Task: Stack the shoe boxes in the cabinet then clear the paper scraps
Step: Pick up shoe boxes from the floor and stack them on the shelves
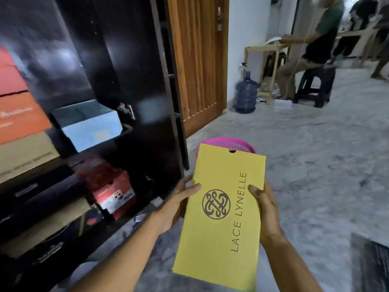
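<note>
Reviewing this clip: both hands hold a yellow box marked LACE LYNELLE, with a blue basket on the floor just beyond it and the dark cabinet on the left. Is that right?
One detail is off: the basket is pink, not blue, as the head view shows. The rest stands: the left hand and right hand hold the yellow box marked LACE LYNELLE, the basket sits on the floor just beyond it, and the dark cabinet is on the left.

Setting was home interior: dark cabinet [117, 60] left with stacked shoe boxes [25, 119], wooden door [200, 60], water jug [246, 93] far, stone floor [315, 154].
</note>
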Demonstrator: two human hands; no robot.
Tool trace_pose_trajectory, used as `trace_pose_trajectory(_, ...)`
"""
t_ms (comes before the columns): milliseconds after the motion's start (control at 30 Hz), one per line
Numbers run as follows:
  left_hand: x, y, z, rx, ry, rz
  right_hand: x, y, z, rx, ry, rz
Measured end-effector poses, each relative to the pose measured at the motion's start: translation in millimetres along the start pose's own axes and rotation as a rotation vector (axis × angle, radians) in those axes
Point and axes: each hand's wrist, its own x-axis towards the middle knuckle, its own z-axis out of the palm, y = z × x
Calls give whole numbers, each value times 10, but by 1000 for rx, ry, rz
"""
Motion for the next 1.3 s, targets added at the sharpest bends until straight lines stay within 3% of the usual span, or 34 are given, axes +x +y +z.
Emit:
trace_pose_trajectory(267,-704,690,-1275,-24,365,174,188,66,1621,-102,-398,-54)
trace_pose_trajectory(533,-802,1578,-2054,-6,603,312,266,414,2320,-62,-656,232)
trace_pose_trajectory(700,-437,1953,-2494,31,708,264,526,442,2885,62,-533,336)
trace_pose_trajectory(767,-378,2094,-2556,110,821,278,711,386,3185,47,-468,350)
trace_pose_trajectory(867,-363,2125,-2656,479,953,600,988,262,3621,-20,-433,351)
trace_pose_trajectory(933,-386,2035,-2772,782,879,806,1207,216,3929,-73,-392,379)
trace_pose_trajectory(1000,-351,1960,-2957,1010,758,892,1422,198,4198,-126,-363,389)
trace_pose_trajectory(1067,-273,1963,-3107,1199,735,867,1588,199,4398,-146,-353,390)
trace_pose_trajectory(1167,-85,2045,-3315,1381,852,832,1748,255,4617,-110,-350,308)
trace_pose_trajectory(1300,183,2218,-3437,1534,966,733,2004,527,4764,-419,-224,-35)
